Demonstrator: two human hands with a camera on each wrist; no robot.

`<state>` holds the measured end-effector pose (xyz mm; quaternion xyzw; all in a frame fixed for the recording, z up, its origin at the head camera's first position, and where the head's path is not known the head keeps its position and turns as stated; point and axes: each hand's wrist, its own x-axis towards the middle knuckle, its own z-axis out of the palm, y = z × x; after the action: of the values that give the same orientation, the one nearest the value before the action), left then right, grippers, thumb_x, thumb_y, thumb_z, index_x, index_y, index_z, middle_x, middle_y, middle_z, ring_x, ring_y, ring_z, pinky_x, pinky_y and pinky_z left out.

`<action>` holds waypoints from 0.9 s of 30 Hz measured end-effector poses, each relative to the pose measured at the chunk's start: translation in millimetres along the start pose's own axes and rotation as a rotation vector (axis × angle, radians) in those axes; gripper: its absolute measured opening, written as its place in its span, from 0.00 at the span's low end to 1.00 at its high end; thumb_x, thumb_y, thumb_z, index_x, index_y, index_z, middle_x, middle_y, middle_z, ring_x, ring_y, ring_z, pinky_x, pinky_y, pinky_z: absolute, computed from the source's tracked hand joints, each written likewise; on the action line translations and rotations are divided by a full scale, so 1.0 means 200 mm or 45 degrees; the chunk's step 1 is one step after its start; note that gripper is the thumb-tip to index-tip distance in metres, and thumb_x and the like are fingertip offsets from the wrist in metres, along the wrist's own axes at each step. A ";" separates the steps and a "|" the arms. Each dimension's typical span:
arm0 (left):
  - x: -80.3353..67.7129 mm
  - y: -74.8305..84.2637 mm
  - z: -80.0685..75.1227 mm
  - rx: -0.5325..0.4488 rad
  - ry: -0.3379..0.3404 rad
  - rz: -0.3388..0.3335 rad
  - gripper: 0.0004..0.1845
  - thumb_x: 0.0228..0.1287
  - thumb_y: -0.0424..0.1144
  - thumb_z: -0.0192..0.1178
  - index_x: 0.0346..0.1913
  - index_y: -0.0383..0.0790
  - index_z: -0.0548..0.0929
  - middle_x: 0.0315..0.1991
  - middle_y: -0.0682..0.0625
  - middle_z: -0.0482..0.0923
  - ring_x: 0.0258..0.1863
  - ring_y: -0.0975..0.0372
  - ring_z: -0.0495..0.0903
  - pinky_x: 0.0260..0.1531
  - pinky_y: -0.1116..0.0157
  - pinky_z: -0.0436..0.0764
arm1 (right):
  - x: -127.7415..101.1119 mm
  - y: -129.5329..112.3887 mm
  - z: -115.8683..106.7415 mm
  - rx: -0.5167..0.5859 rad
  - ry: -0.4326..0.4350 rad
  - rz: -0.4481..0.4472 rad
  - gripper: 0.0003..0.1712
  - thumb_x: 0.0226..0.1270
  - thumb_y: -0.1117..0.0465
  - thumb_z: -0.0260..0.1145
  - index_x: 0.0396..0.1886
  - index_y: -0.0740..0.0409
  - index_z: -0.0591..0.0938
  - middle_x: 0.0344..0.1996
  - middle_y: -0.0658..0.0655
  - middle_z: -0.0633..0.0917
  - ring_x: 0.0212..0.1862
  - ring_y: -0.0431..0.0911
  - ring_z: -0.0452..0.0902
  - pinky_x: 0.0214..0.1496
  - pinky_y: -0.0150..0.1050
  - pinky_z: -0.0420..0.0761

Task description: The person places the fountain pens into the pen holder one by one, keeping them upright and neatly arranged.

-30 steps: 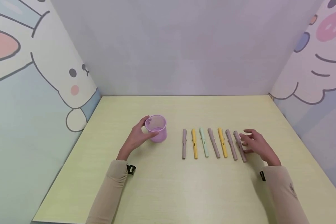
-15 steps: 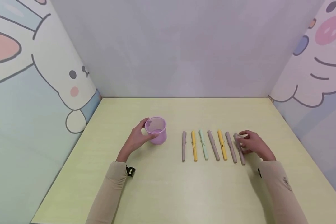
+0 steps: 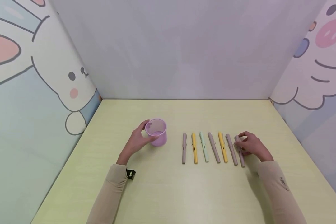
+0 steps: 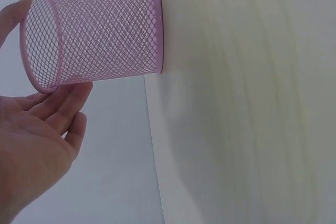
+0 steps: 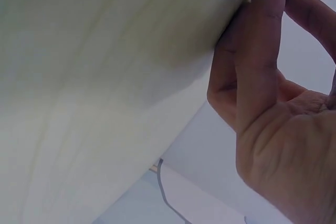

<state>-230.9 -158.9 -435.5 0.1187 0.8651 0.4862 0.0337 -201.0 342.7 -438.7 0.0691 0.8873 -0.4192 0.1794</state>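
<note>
A pink mesh pen holder [image 3: 160, 140] stands upright on the table, left of the pens. My left hand [image 3: 135, 140] grips it round the rim, thumb on one side and fingers on the other, as the left wrist view also shows of the pen holder [image 4: 107, 30]. At the right end of a row of pens lies a mauve pen [image 3: 241, 158]. My right hand [image 3: 253, 145] pinches that pen near its capped upper end; the fingers cover part of it. In the right wrist view the fingertips of my right hand [image 5: 283, 98] reach the top edge, mostly hiding the pen.
Left of the held pen lie several more, side by side: another mauve pen [image 3: 231, 150], a yellow pen [image 3: 223, 147], a mint green pen [image 3: 204, 147] and others. The pale yellow table [image 3: 168, 193] meets a grey back wall [image 3: 184, 56] and side walls with cartoon animals.
My right hand has moved left onto the rightmost mauve pen, and its thumb and fingers have closed on it. My left hand keeps its hold on the pen holder.
</note>
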 end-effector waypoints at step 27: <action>0.00 0.01 0.00 0.016 0.011 0.008 0.51 0.60 0.52 0.74 0.80 0.37 0.60 0.74 0.37 0.67 0.73 0.44 0.65 0.70 0.38 0.62 | -0.07 0.06 -0.03 0.272 0.069 -0.222 0.31 0.75 0.71 0.59 0.71 0.78 0.60 0.48 0.71 0.74 0.39 0.45 0.80 0.38 0.48 0.89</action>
<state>-230.1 -158.4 -434.5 0.1196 0.8678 0.4815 0.0276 -186.6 354.3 -438.8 0.0217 0.8448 -0.5233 0.1097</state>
